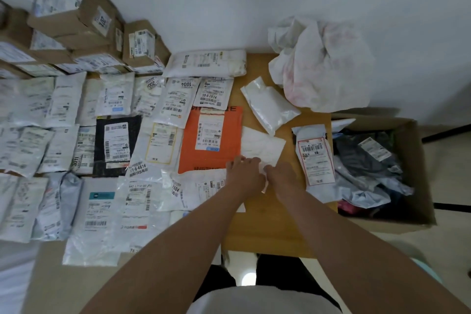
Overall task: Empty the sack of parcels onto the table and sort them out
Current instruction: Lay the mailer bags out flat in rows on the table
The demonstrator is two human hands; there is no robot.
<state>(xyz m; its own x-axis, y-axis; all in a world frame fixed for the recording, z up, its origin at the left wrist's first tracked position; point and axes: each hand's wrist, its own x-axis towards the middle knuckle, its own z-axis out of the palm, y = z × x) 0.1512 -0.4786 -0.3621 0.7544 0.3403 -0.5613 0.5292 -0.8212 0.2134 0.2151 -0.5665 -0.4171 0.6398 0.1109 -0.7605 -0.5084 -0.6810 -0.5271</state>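
Note:
A flat white parcel (262, 146) lies face down on the wooden table (265, 224), partly over an orange mailer (206, 158). My left hand (243, 174) and my right hand (283, 177) both hold its near edge, fingers curled on it. The crumpled white sack (323, 64) lies at the table's far right corner. Another blank white parcel (270, 107) lies between the sack and my hands. A labelled white parcel (316, 158) lies to the right of my right hand.
Many white and grey mailers (63, 135) lie in rows across the left of the table, with a black one (114, 143) among them. Brown cartons (76, 28) are stacked at the far left. An open cardboard box (420, 160) with bagged items stands right of the table.

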